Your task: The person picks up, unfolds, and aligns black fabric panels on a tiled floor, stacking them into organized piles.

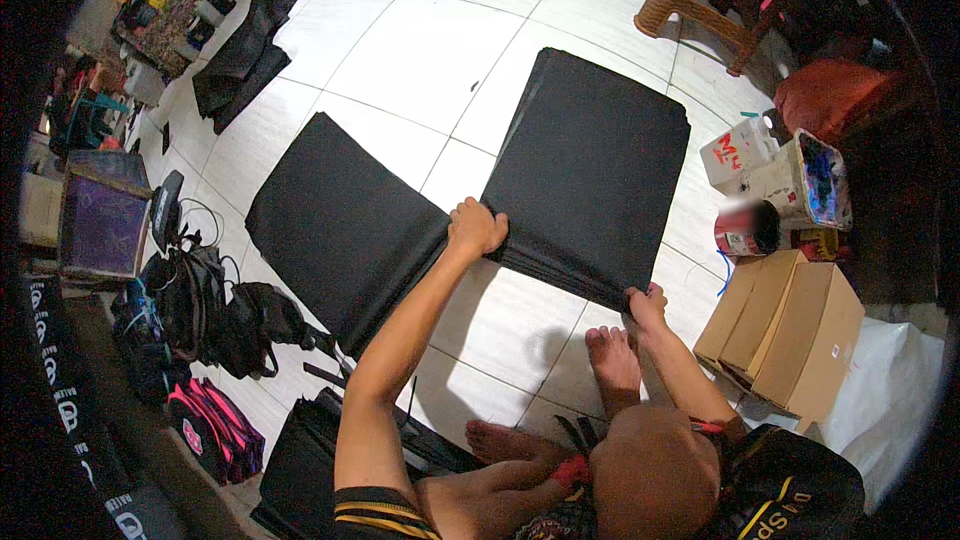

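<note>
A stack of black sheets [600,170] is laid on the tiled floor [410,50]; its near corners are gripped by the fingers of the left hand [477,228] and the right hand [648,306].

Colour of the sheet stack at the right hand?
The stack is plain black, seen best in the head view.

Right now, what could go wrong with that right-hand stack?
The left hand and right hand hold only the near corners of the right-hand stack of black sheets, so its layers might slip out of line. The left-hand stack lies close by the left hand and could get nudged.
</note>
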### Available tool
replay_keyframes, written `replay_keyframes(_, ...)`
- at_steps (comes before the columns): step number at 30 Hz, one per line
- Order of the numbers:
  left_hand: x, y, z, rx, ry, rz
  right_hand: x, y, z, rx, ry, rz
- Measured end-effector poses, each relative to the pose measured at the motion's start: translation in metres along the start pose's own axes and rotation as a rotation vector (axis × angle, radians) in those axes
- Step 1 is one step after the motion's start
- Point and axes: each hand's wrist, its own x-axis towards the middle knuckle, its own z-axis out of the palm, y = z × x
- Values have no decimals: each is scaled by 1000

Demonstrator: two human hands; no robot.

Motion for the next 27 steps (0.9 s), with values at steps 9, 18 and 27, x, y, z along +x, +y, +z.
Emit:
replay_keyframes(9,-65,1,22,-136,499,269,0,27,2,-309,190,-503)
replay_keyframes(18,-62,8,17,-188,447,289,4,21,-4,-302,212,-653)
replay_keyframes(27,-59,0,28,-43,425,199,28,-44,-14,-285,358,-804)
